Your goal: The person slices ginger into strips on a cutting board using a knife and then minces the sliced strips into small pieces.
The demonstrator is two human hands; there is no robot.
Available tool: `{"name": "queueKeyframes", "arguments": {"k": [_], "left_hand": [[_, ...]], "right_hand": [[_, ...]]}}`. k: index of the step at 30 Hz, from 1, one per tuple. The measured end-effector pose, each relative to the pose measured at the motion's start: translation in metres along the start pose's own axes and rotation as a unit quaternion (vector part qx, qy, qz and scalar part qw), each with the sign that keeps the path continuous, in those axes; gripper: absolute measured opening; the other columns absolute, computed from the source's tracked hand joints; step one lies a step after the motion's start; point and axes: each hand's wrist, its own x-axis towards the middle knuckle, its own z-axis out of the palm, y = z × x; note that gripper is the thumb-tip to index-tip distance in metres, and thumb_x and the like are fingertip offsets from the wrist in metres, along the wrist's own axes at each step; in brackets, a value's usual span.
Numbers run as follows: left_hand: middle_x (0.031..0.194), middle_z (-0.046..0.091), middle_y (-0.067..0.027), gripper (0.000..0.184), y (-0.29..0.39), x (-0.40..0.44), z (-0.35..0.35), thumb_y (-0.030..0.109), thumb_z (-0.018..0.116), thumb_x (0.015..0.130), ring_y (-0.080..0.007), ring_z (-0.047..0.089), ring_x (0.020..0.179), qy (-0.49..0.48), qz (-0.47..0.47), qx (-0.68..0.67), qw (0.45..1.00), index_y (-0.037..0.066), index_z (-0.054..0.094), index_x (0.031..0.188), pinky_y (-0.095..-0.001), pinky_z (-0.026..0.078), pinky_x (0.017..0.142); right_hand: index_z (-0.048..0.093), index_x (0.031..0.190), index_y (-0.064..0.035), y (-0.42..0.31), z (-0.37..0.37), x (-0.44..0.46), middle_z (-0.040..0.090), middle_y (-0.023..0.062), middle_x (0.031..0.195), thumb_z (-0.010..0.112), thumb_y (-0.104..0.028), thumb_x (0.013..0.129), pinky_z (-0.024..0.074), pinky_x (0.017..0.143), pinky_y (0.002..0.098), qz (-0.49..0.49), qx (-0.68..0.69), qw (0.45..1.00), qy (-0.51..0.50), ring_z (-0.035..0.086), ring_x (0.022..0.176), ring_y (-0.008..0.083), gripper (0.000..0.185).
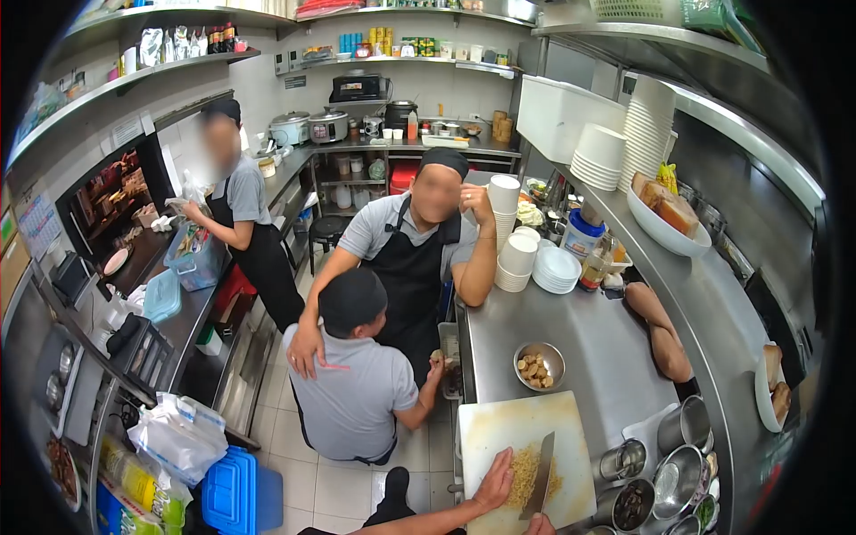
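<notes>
A white cutting board (477,423) lies on the steel counter with a spread of finely chopped, yellowish food (526,474) on it. My right hand (540,525), only partly in view at the bottom edge, grips the handle of a kitchen knife (540,477). Its broad blade lies across the chopped food. To the left of the blade, my left hand (493,483) rests at the edge of the pile with its fingers stretched out and nothing held. Beyond the board stands a metal bowl (555,349) of pale yellow chunks.
Metal pots (685,426) crowd the counter's right side. Bowl stacks (515,260) and plates (555,267) stand farther back. A co-worker (357,379) crouches left of the counter, another (419,259) leans on it, and a third (245,205) stands behind. Someone's forearm (660,334) rests at right.
</notes>
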Motion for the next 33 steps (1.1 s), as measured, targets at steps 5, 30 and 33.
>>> {"name": "queueKeyframes", "arguments": {"k": [5, 30, 33], "left_hand": [[0.147, 0.035, -0.0297, 0.053, 0.003, 0.001, -0.004, 0.019, 0.036, 0.104, -0.0420, 0.037, 0.137, -0.002, -0.020, -0.011, 1.000, -0.009, 0.028, 0.148, -0.0384, 0.029, 0.115], [0.146, 0.037, -0.0298, 0.052, 0.011, 0.007, -0.003, 0.017, 0.039, 0.103, -0.0422, 0.037, 0.137, -0.020, -0.002, -0.007, 1.000, -0.011, 0.031, 0.146, -0.0390, 0.029, 0.116], [0.144, 0.038, -0.0314, 0.054, 0.002, 0.015, -0.001, 0.014, 0.048, 0.097, -0.0458, 0.034, 0.136, -0.040, 0.060, 0.134, 0.988, -0.013, 0.035, 0.141, -0.0491, 0.025, 0.117]], "right_hand": [[0.064, 0.110, 0.0021, -0.009, 0.006, 0.003, 0.065, 0.0311, 0.095, 0.044, -0.033, 0.102, 0.0492, 0.079, 0.0507, 0.020, 0.021, 0.999, 0.039, 0.063, 0.093, 0.0489, 0.042], [0.066, 0.111, 0.0014, 0.026, 0.017, 0.096, 0.066, 0.0300, 0.104, 0.046, -0.026, 0.098, 0.0484, 0.085, 0.0518, -0.100, 0.081, 0.966, 0.223, 0.060, 0.100, 0.0494, 0.036], [0.065, 0.110, -0.0024, -0.139, -0.011, 0.172, 0.065, 0.0300, 0.099, 0.044, -0.023, 0.099, 0.0483, 0.082, 0.0513, -0.219, 0.173, 0.948, 0.155, 0.061, 0.096, 0.0476, 0.031]]}}
